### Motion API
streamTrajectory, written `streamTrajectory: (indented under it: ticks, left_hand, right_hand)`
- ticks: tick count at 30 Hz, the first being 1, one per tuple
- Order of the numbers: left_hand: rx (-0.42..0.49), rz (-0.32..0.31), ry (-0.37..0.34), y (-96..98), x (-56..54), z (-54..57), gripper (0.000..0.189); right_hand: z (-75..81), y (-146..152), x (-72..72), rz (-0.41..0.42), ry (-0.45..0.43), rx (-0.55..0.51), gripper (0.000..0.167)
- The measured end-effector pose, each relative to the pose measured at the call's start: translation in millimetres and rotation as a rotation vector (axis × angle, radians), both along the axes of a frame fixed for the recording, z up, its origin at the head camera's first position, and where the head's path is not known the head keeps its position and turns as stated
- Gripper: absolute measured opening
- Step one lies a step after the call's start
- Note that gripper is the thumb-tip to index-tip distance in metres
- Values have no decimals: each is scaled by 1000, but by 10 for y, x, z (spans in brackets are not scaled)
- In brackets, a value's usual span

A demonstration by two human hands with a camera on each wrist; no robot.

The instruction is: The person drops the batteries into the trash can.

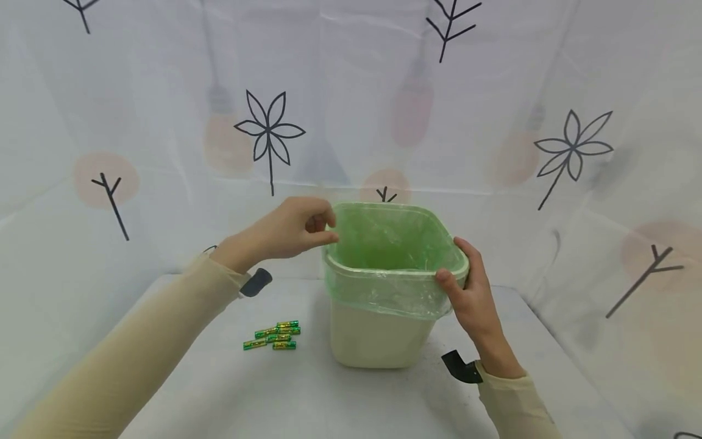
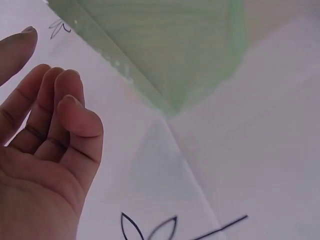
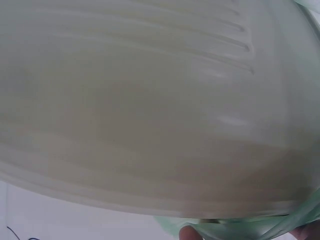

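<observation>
A pale cream trash can (image 1: 378, 341) stands upright on the table, a thin green trash bag (image 1: 389, 296) lining it and folded over its rim. My right hand (image 1: 476, 305) grips the rim's right front corner through the bag, thumb in front and fingers along the side. Beside the left part of the rim hovers my left hand (image 1: 296, 228), fingers loosely bent, thumb apart, nothing held. The left wrist view shows that hand (image 2: 55, 150) separate from the bag (image 2: 165, 50). Filling the right wrist view is the can's wall (image 3: 125, 110), with a fingertip (image 3: 190, 233) at the bag's edge (image 3: 240, 230).
Several green and gold batteries (image 1: 278, 337) lie in a loose group on the white table (image 1: 263, 396), left of the trash can. A white patterned sheet (image 1: 351, 79) hangs behind and at both sides.
</observation>
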State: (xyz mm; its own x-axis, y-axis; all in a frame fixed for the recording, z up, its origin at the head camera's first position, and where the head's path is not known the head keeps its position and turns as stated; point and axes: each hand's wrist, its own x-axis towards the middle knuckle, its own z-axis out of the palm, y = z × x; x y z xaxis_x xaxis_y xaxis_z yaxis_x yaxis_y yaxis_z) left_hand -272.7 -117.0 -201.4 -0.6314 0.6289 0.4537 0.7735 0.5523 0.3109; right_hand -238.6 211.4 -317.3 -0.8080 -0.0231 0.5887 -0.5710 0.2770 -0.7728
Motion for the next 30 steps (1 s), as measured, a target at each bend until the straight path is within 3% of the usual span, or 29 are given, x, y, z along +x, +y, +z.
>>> streamTrajectory:
  ticks: [5, 10, 21, 30]
  left_hand:
    - [20, 70, -33, -253, 28, -168, 11]
    - [-2, 104, -86, -387, 24, -425, 13]
    - [-31, 137, -204, -525, 58, -1061, 16]
    - [-96, 123, -247, -544, 17, -1596, 17]
  right_hand:
    - [30, 2, -11, 6, 7, 0, 64]
    - [29, 12, -9, 2, 5, 0, 64]
    - [-6, -12, -8, 22, 8, -23, 63]
    - [-9, 3, 1, 1, 20, -8, 65]
